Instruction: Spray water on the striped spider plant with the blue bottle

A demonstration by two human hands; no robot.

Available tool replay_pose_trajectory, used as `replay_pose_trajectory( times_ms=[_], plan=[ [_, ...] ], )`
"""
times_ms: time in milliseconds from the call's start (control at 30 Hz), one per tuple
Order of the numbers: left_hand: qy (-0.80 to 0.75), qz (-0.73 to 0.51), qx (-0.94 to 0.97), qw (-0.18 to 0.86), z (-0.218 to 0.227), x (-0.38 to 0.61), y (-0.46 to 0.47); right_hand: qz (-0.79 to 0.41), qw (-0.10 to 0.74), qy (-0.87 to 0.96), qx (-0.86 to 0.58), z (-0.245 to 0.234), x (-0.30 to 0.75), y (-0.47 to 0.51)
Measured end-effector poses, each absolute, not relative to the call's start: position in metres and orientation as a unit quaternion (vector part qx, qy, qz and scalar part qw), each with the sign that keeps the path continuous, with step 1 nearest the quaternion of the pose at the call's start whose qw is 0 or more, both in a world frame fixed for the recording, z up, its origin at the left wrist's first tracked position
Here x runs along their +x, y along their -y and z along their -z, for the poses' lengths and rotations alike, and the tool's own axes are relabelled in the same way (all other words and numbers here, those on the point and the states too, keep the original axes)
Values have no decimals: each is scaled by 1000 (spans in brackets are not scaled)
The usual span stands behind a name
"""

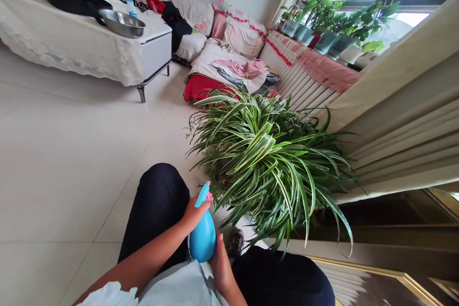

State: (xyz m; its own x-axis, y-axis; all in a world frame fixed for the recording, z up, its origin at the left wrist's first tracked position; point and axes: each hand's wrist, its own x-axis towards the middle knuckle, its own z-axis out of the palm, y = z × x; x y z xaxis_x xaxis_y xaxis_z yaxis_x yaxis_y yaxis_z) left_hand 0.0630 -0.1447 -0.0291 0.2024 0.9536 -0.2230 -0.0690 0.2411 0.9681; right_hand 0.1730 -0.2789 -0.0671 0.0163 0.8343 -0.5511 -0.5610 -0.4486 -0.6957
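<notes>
A blue spray bottle (pixel 202 236) with a pink trigger points toward a big spider plant (pixel 267 160) with striped green and white leaves. My left hand (pixel 193 213) is closed round the bottle's neck by the trigger. My right hand (pixel 219 263) wraps the bottle's round body from below and the right. The nozzle sits close to the plant's nearest leaves. My knees in dark trousers show on either side of the bottle.
White tiled floor (pixel 68 162) spreads to the left. A low table (pixel 154 48) bears a metal bowl (pixel 122 22). Bedding and cushions (pixel 229 64) lie behind the plant. A radiator (pixel 304 83) and potted plants (pixel 322 24) line the window; a curtain (pixel 401 129) hangs at right.
</notes>
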Motion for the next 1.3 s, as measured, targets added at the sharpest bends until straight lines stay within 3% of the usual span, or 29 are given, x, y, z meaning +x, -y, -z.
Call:
replay_pose_trajectory(
  times_ms=[533,700,933,1067,1300],
  plan=[
    [-418,-477,589,502,-28,80,192,-617,621,186,-446,70,182,292],
    [-307,-504,662,462,-58,80,177,-601,662,196,-403,31,183,287],
    [-396,-539,561,488,-114,43,99,-562,702,178,-399,-18,197,268],
    [-429,-494,589,475,-131,10,59,-570,700,158,-400,-9,200,279],
    [-527,-468,634,318,-148,-81,8,-617,664,116,-407,40,214,307]
  ],
)
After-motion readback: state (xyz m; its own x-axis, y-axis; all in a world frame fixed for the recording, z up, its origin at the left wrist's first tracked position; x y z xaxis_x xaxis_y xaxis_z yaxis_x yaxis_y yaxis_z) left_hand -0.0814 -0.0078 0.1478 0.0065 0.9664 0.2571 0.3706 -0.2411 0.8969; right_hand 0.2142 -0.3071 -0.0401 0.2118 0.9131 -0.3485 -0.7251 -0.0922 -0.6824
